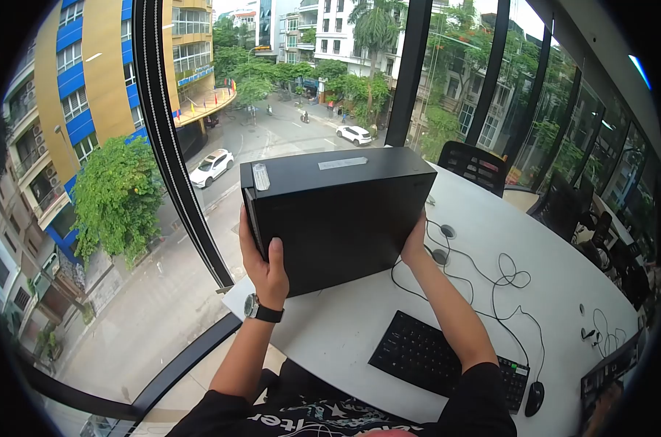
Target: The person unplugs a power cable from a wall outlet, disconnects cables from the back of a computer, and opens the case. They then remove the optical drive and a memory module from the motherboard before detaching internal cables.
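A black desktop computer case (338, 233) stands upright over the left end of the white table, with pale labels on its top. My left hand (265, 266) grips its left end, the thumb lying on the broad side that faces me; a watch is on that wrist. At the opposite end my right hand (416, 239) is pressed to the case, its fingers mostly hidden behind the edge. Below the right forearm lies a black keyboard (416, 351), partly covered by the arm.
A black mouse (535, 398) rests right of the keyboard. Loose cables (509, 280) coil across the white table (556, 291) near round cable holes. A mesh chair (472, 166) stands beyond the table, and a monitor (611, 371) is at the right edge. Tall windows line the left side.
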Motion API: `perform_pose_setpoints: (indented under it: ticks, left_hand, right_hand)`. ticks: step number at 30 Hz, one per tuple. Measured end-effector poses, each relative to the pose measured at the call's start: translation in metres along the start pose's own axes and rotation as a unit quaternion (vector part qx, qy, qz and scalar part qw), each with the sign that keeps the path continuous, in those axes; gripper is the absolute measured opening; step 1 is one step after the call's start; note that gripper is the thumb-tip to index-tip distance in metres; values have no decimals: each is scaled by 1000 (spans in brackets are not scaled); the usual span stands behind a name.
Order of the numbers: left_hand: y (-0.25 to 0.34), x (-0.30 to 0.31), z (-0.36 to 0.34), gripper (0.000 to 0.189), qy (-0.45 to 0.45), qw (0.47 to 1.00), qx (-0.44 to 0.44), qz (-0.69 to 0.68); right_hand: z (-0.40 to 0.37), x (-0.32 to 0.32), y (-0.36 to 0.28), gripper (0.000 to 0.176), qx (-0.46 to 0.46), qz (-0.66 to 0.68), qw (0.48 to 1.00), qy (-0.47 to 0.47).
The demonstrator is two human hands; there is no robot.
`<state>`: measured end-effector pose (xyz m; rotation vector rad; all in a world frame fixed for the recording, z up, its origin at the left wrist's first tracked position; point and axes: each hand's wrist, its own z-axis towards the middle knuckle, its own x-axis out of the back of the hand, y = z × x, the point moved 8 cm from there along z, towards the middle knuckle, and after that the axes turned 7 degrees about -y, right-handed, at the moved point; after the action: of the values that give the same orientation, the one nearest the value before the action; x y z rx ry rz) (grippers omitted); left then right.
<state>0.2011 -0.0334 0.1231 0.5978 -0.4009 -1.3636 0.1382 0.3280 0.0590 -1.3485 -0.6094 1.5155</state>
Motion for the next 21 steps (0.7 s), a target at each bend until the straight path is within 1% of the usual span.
perform_pose_setpoints:
  ticks: [1, 2, 4, 5, 6, 7, 8, 9, 10, 11, 12, 13, 14, 15, 17, 18, 19, 21]
  left_hand:
    - [-3, 0, 6, 71, 3, 1000, -9, 4]
    - [-7, 0, 11, 69, 3, 1000, -15, 8]
    - [-27, 0, 24, 66, -1, 1000, -18, 21]
    - [-35, -2, 27, 64, -2, 999, -23, 31]
    - [-37, -4, 31, 61, 5, 998, -34, 46]
    - [-38, -7, 36, 58, 12, 997, -48, 59]
    - [-43, -11, 40, 56, 4, 998, -43, 55]
    - [-49, -14, 44, 55, 0, 998, -39, 53]
    - [-51, -17, 48, 54, 13, 996, -53, 71]
    - [-59, -21, 52, 54, 7, 996, -50, 69]
    - [-69, -23, 56, 53, 15, 996, -44, 73]
    - [-79, -26, 60, 52, 23, 996, -38, 78]
    - [-83, -30, 64, 51, 36, 994, -59, 81]
    - [-90, -34, 68, 51, 29, 995, -58, 79]
    - [-105, -42, 76, 49, 13, 998, -25, 55]
    - [-105, -47, 78, 48, 29, 996, -58, 55]
    - [-110, -52, 82, 48, 24, 997, -57, 50]
    - [-128, -58, 87, 48, 16, 998, -20, 63]
  right_hand:
    - [-7, -2, -4, 74, -8, -2, 999, 41]
    - [-14, -8, -10, 74, -9, -1, 999, 47]
    - [-27, -21, -19, 74, 10, 21, 999, 22]
    - [-28, -18, -19, 73, 36, 7, 999, 19]
    - [-32, -13, -17, 71, 51, -38, 998, 9]
    - [-39, -16, -20, 73, 69, -88, 994, -23]
    - [-42, -11, -20, 76, 77, -125, 989, -11]
    - [-44, -5, -15, 76, 49, -142, 988, -48]
    - [-57, -9, -18, 80, -1, -136, 990, -29]
    - [-66, -17, -23, 84, -49, -129, 990, -16]
    - [-65, -9, -21, 84, -49, -127, 991, -12]
    - [-61, -6, -25, 85, 7, -199, 978, -59]
    - [-63, -11, -32, 87, 62, -268, 956, -104]
    - [-66, -7, -30, 87, 62, -266, 957, -97]
    - [-75, -2, -33, 85, 58, -348, 934, -52]
    - [-76, -2, -30, 85, 67, -344, 935, -54]
    - [-81, -5, -33, 85, 68, -345, 935, -47]
    - [-97, -15, -41, 89, 50, -384, 921, -28]
